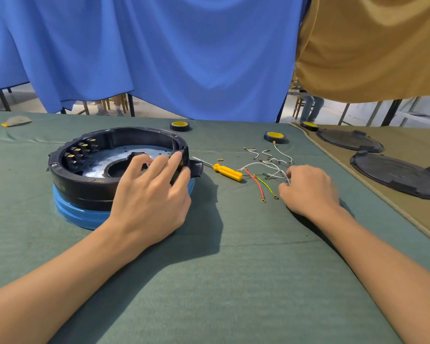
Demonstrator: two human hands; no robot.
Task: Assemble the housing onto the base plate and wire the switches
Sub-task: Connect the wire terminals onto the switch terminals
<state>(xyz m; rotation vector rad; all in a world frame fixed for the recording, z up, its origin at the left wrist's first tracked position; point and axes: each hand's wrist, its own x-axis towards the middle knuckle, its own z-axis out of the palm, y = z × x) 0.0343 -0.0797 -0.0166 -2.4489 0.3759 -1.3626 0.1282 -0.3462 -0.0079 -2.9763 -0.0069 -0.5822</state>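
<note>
A round black housing [85, 180] sits on a blue-rimmed base [75, 214] at the left of the green mat, with a metal base plate [124, 155] showing inside. Several black switches [78, 151] with brass terminals line its far-left inner wall. My left hand [149, 194] grips the housing's right rim, fingers curled over the edge and thumb outside. My right hand [308, 189] pinches white wires [273, 167] lying on the mat. A red wire [256, 184] and a green-yellow wire [268, 186] lie just left of it.
A yellow-handled screwdriver [227, 172] lies between the housing and the wires. Two tape rolls [180, 125] [274, 136] stand further back. Two black covers [397, 175] [350, 140] rest on the tan mat at right. Blue cloth hangs behind the table.
</note>
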